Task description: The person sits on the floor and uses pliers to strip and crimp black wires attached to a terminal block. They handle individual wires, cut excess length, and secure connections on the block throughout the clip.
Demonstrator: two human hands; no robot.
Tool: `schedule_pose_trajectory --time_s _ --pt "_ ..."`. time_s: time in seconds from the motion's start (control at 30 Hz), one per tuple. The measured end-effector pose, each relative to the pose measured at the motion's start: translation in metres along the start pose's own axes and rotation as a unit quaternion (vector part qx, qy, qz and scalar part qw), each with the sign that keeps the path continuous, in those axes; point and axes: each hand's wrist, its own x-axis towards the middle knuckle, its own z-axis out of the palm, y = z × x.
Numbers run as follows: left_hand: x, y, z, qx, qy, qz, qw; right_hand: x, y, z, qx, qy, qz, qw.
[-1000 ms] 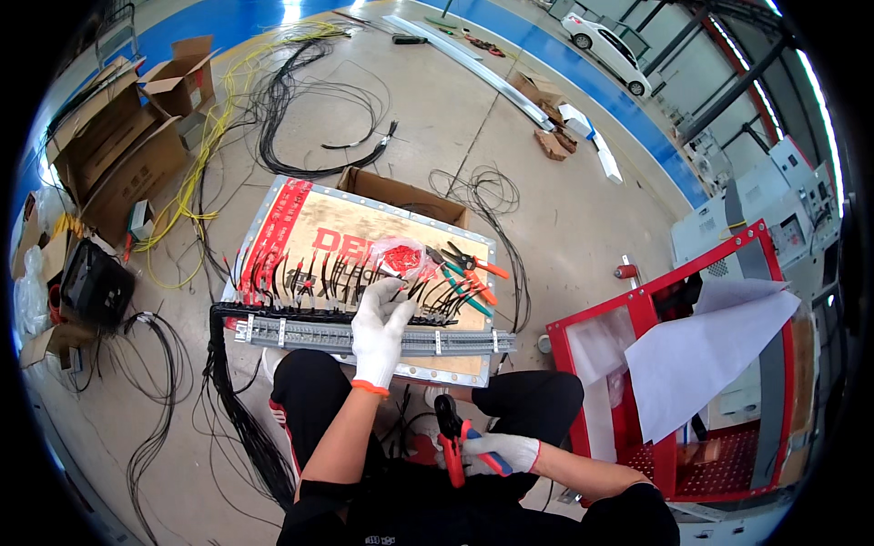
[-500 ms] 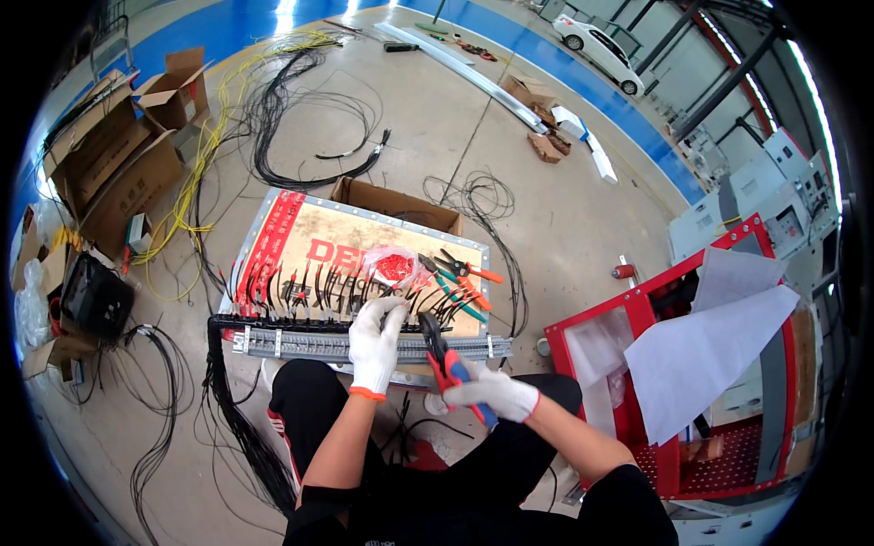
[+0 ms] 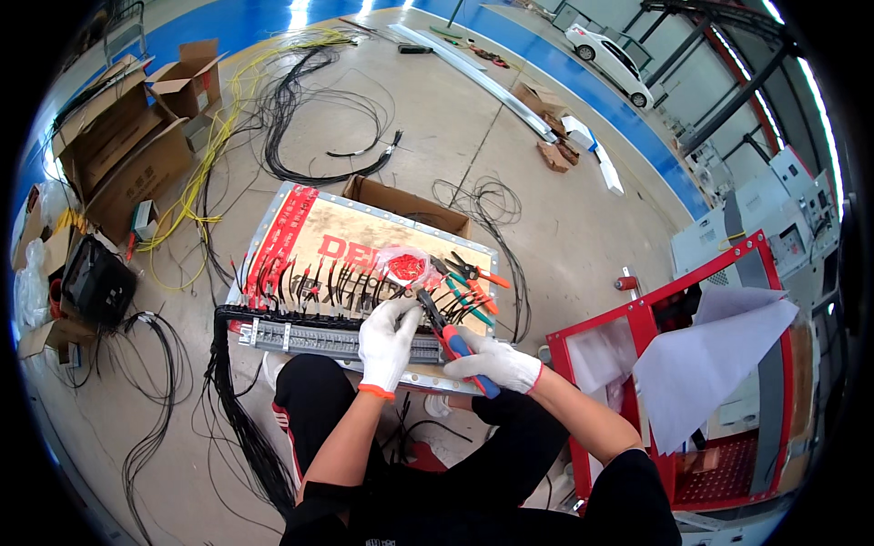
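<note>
Left hand [image 3: 388,342]: pinched near wires [image 3: 339,280], I can't tell on what | Right hand [image 3: 496,364]: wrapped round pliers [image 3: 455,340], tips close by

I see big red letters across the pale board [image 3: 391,227], partly hidden by a plastic bag [image 3: 406,267]. White characters run down the red band [image 3: 288,227] along its left side. Over on the left, a brown carton [image 3: 132,202] carries dark print too small to make out.

R hand [image 3: 496,364] grips red/blue pliers [image 3: 451,336], head nr L hand [image 3: 386,342], by blk wires [image 3: 339,288].
</note>
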Motion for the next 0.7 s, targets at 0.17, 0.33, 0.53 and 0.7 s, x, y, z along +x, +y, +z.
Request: schedule_pose_trajectory --time_s 0.17,0.33,0.53,0.7 --pt "-0.001 0.001 -0.002 0.018 0.000 0.000 1.000 -0.001 -0.015 0.005 -0.146 0.072 -0.005 0.987" --pt "0.001 0.000 -0.002 0.006 0.003 0.000 1.000 0.010 0.001 0.014 -0.181 0.131 -0.067 0.973" --pt "0.000 0.004 -0.002 0.022 0.000 0.011 1.000 0.015 0.008 0.014 -0.147 0.117 -0.068 0.980" --pt "-0.002 0.009 -0.008 0.009 0.033 0.032 0.999 0.003 0.005 0.004 0.264 0.002 0.013 0.965"
